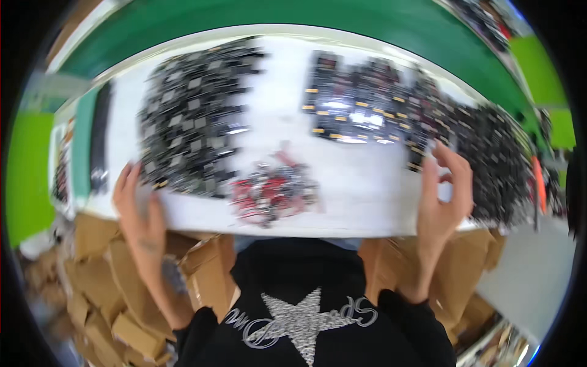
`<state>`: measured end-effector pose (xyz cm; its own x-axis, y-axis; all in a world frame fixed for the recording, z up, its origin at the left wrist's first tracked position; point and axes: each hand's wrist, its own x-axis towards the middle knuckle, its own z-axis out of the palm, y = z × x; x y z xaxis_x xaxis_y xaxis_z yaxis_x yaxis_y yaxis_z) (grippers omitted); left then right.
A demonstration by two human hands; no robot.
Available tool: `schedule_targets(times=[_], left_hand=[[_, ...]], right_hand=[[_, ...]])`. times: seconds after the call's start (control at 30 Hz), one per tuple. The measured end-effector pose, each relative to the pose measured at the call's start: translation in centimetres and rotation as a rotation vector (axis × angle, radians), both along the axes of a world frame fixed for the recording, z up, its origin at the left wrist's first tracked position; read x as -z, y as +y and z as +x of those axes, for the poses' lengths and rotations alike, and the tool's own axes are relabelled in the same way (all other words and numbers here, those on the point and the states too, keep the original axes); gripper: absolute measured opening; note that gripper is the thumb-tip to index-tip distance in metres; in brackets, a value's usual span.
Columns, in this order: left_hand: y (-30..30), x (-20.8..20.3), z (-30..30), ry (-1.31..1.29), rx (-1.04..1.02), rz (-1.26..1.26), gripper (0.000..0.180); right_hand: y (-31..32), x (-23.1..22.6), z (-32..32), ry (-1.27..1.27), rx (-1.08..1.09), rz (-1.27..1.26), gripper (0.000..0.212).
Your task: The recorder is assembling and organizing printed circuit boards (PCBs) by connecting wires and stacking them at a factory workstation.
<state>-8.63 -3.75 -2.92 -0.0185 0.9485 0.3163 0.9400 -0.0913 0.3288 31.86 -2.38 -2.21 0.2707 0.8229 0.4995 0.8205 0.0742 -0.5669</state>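
Observation:
My left hand [139, 211] is at the near left corner of a broad spread of small dark rectangular pieces [189, 116]. Its thumb and fingers are apart, and nothing shows between them. On the right, my right hand [445, 196] is by the lower edge of another group of dark pieces [361, 116], many with a yellow end. Its thumb and forefinger come together in a pinch; blur hides what is at the tips. Between the hands lies a small heap of red and silvery parts [272, 191], too blurred to name.
The pieces lie on a white table [361, 183] with a green strip [293, 15] behind it. A dense dark pile [495, 165] stands at the right, beside an orange object [539, 183]. Cardboard boxes [116, 287] crowd the floor below. A teal-edged tray [84, 147] is at the left.

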Motion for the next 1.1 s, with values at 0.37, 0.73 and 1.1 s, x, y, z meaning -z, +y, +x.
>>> schedule_targets(times=[0.37,0.73,1.1], left_hand=[[1.7,2.5,1.1,-0.161,-0.010,0.302,0.040],[0.7,-1.8,17.1,-1.267,0.490,-0.377,0.091],[2.1,-3.7,16.2,-0.562,0.625,-0.116,0.072]], right_hand=[[-0.9,1.1,1.1,-0.088,0.182,-0.271,0.051],[-2.1,2.1,-5.0,0.367,-0.235,0.195,0.024],[-2.6,-0.9,-3.9,0.579,-0.676,-0.251,0.026]])
